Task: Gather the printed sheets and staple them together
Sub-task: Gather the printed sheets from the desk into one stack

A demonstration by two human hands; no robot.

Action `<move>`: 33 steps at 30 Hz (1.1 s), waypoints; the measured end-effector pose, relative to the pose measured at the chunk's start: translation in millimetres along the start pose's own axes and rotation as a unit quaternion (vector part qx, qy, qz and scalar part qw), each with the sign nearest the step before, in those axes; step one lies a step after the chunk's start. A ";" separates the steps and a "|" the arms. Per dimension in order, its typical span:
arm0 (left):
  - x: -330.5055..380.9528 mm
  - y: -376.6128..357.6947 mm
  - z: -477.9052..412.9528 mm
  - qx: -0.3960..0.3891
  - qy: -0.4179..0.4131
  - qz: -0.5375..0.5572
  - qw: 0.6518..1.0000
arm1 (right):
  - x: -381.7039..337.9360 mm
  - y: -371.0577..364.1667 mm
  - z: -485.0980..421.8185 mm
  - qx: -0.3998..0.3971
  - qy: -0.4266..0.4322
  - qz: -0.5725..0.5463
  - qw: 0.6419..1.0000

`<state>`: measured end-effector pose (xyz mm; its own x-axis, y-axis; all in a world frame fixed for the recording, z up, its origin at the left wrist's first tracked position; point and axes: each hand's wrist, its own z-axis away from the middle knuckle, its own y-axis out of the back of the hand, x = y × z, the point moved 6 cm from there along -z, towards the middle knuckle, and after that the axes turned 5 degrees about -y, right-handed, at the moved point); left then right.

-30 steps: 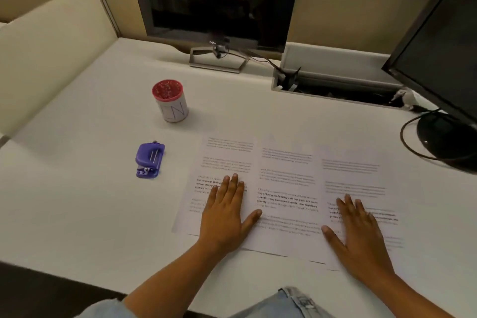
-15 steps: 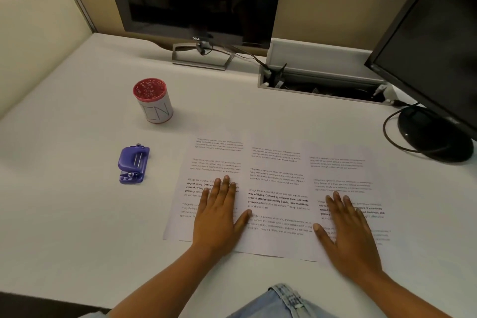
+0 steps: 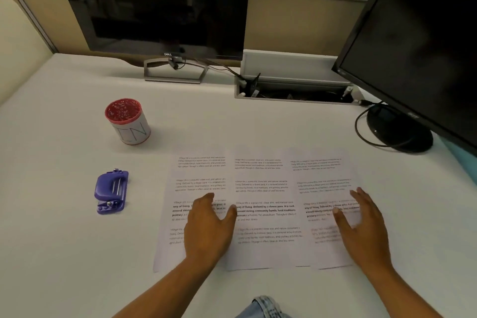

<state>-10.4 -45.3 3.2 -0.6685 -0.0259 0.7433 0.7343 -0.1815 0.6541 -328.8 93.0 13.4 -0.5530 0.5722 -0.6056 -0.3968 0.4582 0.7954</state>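
Fingers (image 3: 206,197) of the left hand (image 3: 209,227) curl loosely over the left printed sheet (image 3: 198,183), gripping nothing; the right hand (image 3: 364,230) lies open on the right sheet (image 3: 322,178). Purple stapler (image 3: 111,191) sits well left.

Three printed sheets (image 3: 260,188) lie side by side near the desk's (image 3: 64,253) front edge. The stapler (image 3: 111,192) sits to their left, with a cup (image 3: 127,121) behind it. Two monitors stand along the back edge and right corner.
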 end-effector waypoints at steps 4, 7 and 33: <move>11.0 -2.0 7.1 0.009 -0.003 -0.062 0.998 | 31.1 26.2 -22.4 -0.008 -0.114 0.079 0.990; 20.1 -7.5 16.9 0.023 -0.008 -0.130 0.991 | 47.7 32.7 -35.7 -0.080 -0.170 0.136 0.973; 24.8 -43.4 28.8 0.022 0.067 -0.134 0.988 | 98.8 42.3 -57.1 -0.108 -0.180 -0.030 0.977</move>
<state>-55.5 -9.7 -2.7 -0.8472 -0.1142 0.5189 0.5311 -0.1559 0.8328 -442.1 130.1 -11.3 -0.2460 0.7689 -0.5902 -0.5868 0.3665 0.7220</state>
